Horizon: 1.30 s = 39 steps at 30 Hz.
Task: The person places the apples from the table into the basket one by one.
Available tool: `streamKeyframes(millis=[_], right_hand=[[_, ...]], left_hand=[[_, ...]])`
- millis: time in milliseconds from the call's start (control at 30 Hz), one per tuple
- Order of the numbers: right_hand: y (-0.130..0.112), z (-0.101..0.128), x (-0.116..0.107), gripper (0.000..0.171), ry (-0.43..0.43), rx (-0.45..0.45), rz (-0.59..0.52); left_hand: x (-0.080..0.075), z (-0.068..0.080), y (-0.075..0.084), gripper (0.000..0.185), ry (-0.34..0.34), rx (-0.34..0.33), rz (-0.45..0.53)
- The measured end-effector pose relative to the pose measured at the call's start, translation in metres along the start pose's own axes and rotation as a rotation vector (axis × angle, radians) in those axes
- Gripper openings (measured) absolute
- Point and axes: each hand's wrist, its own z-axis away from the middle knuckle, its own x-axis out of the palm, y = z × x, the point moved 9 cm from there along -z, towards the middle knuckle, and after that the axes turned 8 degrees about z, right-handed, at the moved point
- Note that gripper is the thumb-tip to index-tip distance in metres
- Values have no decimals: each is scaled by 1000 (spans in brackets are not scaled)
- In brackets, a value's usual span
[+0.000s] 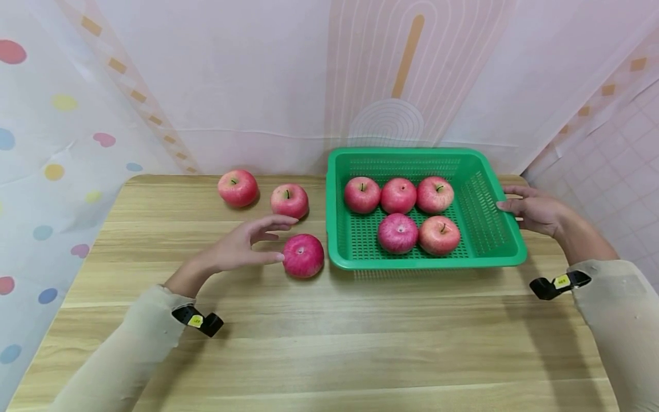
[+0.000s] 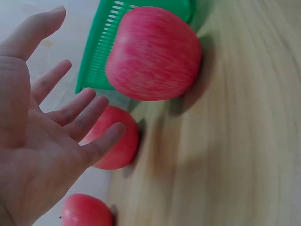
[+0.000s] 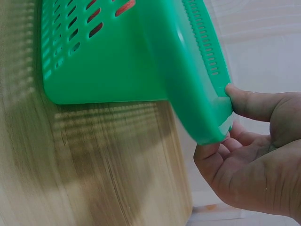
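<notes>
My left hand [image 1: 275, 240] hovers open beside a red apple [image 1: 303, 256] on the wooden table [image 1: 329, 343], its thumb close to the fruit's left side. In the left wrist view the spread left hand [image 2: 77, 87] faces that apple [image 2: 153, 54] without holding it. Two more apples [image 1: 238, 187] [image 1: 289, 200] lie behind. A green plastic basket [image 1: 494, 240] holds several apples [image 1: 397, 233]. My right hand [image 1: 517, 206] holds the basket's right rim; the right wrist view shows its thumb [image 3: 244, 101] on the basket's rim [image 3: 207, 61] and curled fingers under it.
Pink patterned curtains hang behind and to both sides of the table. Black wrist cameras [image 1: 198, 320] [image 1: 558, 284] sit on both sleeves. The table's front half [image 1: 360, 366] is bare wood. The basket sits near the back right corner.
</notes>
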Motion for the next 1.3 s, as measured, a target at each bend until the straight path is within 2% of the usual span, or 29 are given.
streamKeyframes(millis=[200, 700, 1000, 1167, 1300], right_hand=[[0, 0, 0, 25, -2, -1, -4], [-2, 0, 0, 27, 1, 4, 17], [-2, -1, 0, 27, 2, 2, 15], [-1, -1, -1, 28, 3, 3, 5], [0, 0, -1, 28, 5, 6, 6]], left_hand=[[9, -3, -14, 69, -9, -38, 31], [27, -16, -33, 80, -2, -60, 54], [36, -18, -37, 82, -11, -88, 54], [41, -18, -39, 88, -26, -84, 63], [42, -19, -41, 91, -26, -81, 34]])
